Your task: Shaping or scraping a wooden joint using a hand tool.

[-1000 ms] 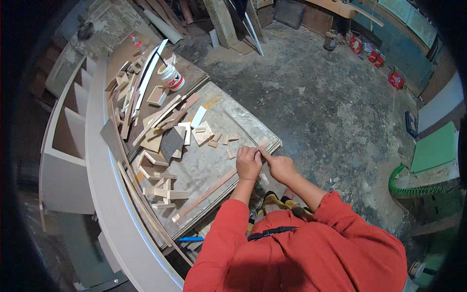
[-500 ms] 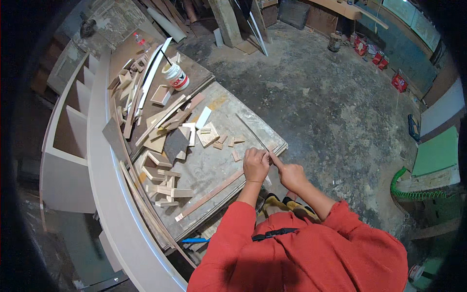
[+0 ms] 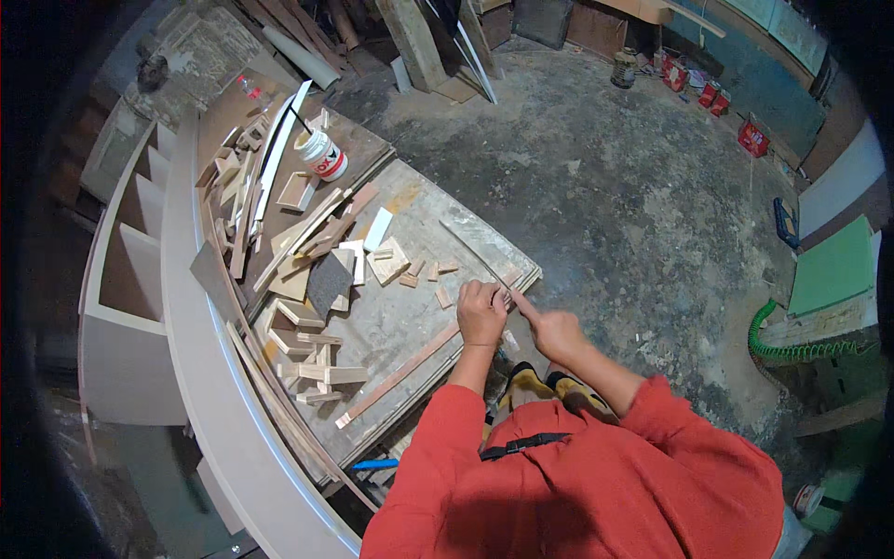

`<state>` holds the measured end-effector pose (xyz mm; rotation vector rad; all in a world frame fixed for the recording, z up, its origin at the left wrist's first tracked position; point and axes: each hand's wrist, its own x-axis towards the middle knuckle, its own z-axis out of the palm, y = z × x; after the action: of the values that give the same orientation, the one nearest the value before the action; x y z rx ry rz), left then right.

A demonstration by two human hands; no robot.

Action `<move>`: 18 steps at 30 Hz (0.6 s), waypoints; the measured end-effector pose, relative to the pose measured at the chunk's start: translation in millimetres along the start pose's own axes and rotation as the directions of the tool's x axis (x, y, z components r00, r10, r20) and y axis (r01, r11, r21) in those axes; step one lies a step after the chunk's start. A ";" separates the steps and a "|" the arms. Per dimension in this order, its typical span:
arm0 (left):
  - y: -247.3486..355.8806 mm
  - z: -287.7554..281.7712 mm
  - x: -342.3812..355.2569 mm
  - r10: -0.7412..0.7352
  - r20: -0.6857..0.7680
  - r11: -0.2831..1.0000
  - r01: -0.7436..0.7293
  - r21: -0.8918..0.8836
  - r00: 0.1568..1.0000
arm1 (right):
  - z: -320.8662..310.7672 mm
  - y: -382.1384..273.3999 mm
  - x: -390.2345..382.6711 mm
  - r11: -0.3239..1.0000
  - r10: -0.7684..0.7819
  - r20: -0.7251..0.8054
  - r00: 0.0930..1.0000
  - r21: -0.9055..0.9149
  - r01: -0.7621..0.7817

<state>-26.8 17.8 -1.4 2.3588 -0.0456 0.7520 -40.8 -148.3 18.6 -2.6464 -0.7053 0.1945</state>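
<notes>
Wooden strip: long, narrow and flat, pale reddish-brown along its face (image 3: 400, 376), with a lighter, whitish patch at its near-left end; straight-edged, its surface looks bare.
Strip's place: lying flat on the worn grey workbench (image 3: 410, 307), close along the edge nearest the person, its far-right part passing under the left hand toward the bench corner.
Left hand (image 3: 481, 312): fingers bent and clamped down over the strip near that corner, knuckles up; the fingertips' exact hold is hidden.
Right hand (image 3: 556, 334): curled around the near end of a thin tool, forefinger stretched along it; the handle is hidden in the fist.
Thin tool (image 3: 470, 250): slim, straight and dark, slanting away from the right hand across the strip and over the bench top; its edge is too small to make out.
Hands together: close side by side, right forefinger just beside the left hand; whether they touch cannot be told.
Small offcuts (image 3: 442, 296): short tan blocks scattered beyond the left hand.
Square piece (image 3: 386, 264): pale wood, a little block on top.
</notes>
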 end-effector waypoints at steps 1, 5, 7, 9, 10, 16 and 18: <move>0.2 1.4 -0.9 0.008 0.007 1.000 -0.008 -0.004 1.000 | -4.5 0.0 -9.3 1.000 0.007 -0.011 1.000 -0.002 -0.007; 5.8 2.7 3.3 0.020 0.027 1.000 -0.019 -0.020 0.999 | -0.1 5.2 -1.1 0.999 0.039 0.033 0.999 -0.028 -0.038; 4.5 3.0 4.0 0.026 0.014 1.000 -0.026 0.001 1.000 | 8.9 2.3 22.2 1.000 0.005 -0.033 0.999 -0.016 -0.006; 6.1 5.9 6.8 0.039 -0.001 0.999 -0.039 0.016 0.999 | 12.1 1.7 32.6 0.999 0.026 -0.071 0.997 0.032 -0.024; 4.1 3.9 5.5 0.025 -0.008 0.999 -0.025 0.024 1.000 | 11.1 0.0 30.8 0.999 0.018 -0.069 0.997 0.035 -0.016; 3.6 2.1 5.0 0.028 -0.045 1.000 -0.028 0.002 0.999 | -0.4 3.2 -10.1 0.999 0.045 0.029 0.999 -0.013 -0.045; 5.8 2.9 4.7 0.037 -0.033 0.999 -0.036 0.016 0.999 | 6.9 4.3 13.5 1.000 0.014 -0.023 1.000 0.003 -0.014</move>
<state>-22.6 12.2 2.6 2.3652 -0.0693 0.8116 -28.8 -142.6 10.1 -2.6473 -0.6786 0.1690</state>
